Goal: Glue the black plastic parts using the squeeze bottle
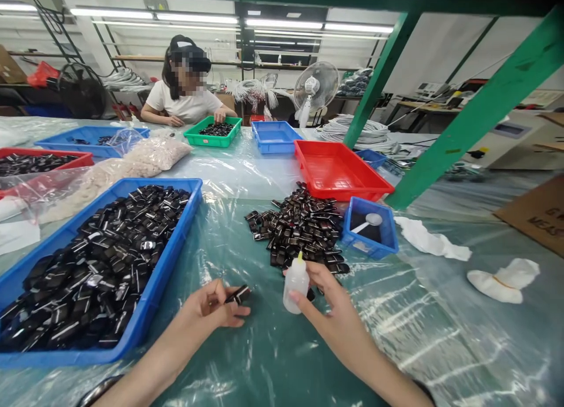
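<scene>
Between the fingers of my left hand is a small black plastic part with a bright line along it. My right hand is wrapped round a translucent white squeeze bottle with a yellow tip, held roughly upright. Just beyond the bottle lies a loose pile of similar black parts on the plastic-covered table. To the left, a large blue tray is filled with many more black parts. What exactly the parts are, I cannot tell.
A small blue bin holds dark material and a white scoop. Behind it are a red tray and a slanted green post. White cloths lie right. Across the table a person reaches into a green tray.
</scene>
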`<state>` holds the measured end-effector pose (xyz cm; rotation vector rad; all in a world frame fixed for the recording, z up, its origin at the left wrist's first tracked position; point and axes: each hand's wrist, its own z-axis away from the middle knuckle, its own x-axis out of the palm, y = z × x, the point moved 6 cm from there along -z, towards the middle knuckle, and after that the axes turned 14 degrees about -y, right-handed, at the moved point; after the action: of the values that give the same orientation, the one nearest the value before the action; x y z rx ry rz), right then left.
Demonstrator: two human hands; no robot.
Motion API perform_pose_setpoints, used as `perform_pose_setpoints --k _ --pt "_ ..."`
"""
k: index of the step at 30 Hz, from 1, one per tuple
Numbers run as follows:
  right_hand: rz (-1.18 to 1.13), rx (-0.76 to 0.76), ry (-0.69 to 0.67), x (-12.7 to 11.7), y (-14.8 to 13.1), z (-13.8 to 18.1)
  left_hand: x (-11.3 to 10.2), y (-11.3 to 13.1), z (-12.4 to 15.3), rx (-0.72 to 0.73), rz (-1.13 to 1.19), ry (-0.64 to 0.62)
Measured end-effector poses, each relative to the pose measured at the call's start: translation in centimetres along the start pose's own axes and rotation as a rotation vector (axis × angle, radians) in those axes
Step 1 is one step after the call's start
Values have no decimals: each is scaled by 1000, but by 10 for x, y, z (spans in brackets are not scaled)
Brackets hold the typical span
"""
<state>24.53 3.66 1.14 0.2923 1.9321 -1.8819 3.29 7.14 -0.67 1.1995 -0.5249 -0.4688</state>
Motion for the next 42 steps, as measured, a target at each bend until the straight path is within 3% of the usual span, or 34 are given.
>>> perform_pose_setpoints --k 7,13,17,23,32,42 --pt "91 1 -53 13 1 3 -8 0 2 113 -180 57" --pt "138 0 -51 12 3 7 -4 3 7 50 -447 32" --pt "196 -56 -25 10 -1 7 -5 0 5 19 -456 25" --pt "266 -101 -33 12 -4 9 -1 -4 8 69 -350 -1" --pt "328 -99 -87 15 3 12 9 -13 1 96 56 -156" --pt "394 -131 -70 14 -3 12 6 -19 -3 36 211 -135"
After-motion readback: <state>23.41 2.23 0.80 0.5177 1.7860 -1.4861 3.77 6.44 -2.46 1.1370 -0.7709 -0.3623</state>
